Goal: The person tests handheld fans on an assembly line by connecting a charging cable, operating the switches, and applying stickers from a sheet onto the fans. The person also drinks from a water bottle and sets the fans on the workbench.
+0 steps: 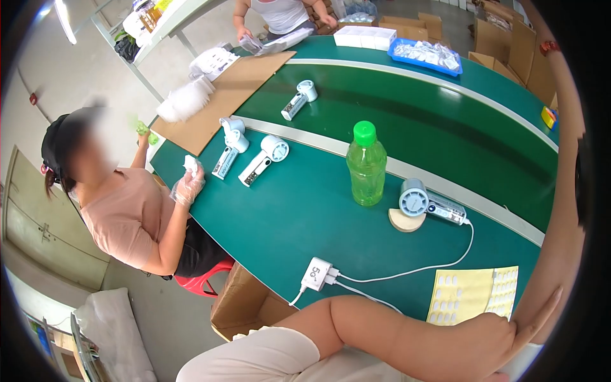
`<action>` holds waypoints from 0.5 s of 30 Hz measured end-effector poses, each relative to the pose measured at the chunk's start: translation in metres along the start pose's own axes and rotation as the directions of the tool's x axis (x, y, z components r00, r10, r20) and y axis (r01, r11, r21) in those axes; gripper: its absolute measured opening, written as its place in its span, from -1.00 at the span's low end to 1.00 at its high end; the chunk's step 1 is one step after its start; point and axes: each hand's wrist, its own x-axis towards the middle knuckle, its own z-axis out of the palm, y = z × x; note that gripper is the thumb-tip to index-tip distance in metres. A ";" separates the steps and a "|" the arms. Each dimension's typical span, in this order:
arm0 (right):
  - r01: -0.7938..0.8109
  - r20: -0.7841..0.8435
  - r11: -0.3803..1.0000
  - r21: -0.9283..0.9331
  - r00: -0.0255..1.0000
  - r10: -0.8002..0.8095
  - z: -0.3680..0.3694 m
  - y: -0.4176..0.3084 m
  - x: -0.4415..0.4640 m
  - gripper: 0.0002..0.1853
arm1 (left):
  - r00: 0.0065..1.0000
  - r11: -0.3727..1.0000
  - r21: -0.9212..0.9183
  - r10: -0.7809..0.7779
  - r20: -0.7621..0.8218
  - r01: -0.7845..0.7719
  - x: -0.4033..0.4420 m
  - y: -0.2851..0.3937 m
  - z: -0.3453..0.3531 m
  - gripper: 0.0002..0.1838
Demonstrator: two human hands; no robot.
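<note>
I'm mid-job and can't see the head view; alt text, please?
The wearer's left hand lies beside their right arm, near a yellow sheet on a green table. A light-blue handheld fan, wired to a white charger, rests beside a green bottle. More fans lie farther along, near a seated co-worker holding something white in a gloved hand.

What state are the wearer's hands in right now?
Left hand: against the right arm, one finger extended; grip can't be told.
Right hand: beyond the frame's edge; can't be told.
</note>
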 end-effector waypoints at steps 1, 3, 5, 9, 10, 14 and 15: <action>-0.005 0.016 1.000 -0.010 1.000 0.006 0.000 0.001 -0.001 -0.75 | 1.000 1.000 -0.020 -0.003 -0.026 0.003 -0.001 0.000 0.004 0.09; -0.035 0.060 0.998 -0.051 0.997 0.038 0.001 0.007 0.000 -0.75 | 0.998 0.999 -0.050 0.001 -0.066 -0.005 -0.002 -0.002 0.009 0.12; -0.067 0.098 0.994 -0.087 0.992 0.076 0.002 0.010 0.001 -0.75 | 1.000 1.000 -0.026 0.007 -0.023 -0.007 -0.001 -0.001 0.007 0.13; -0.075 0.068 0.997 0.016 0.995 0.074 -0.007 -0.010 0.007 -0.76 | 0.991 0.999 0.049 -0.016 0.132 0.009 -0.001 0.001 -0.006 0.12; -0.053 0.032 0.999 0.013 0.998 0.053 -0.003 -0.005 0.005 -0.75 | 0.988 0.999 0.046 -0.022 0.155 0.015 -0.002 0.002 -0.009 0.12; -0.051 0.063 0.999 -0.017 0.997 0.052 0.049 0.051 -0.015 -0.63 | 0.986 0.995 -0.037 -0.089 0.142 0.095 -0.001 0.004 -0.015 0.06; -0.119 0.187 0.993 0.001 0.975 0.117 0.069 0.079 -0.038 -0.59 | 0.978 0.991 -0.004 -0.134 0.158 0.137 -0.008 0.012 -0.029 0.04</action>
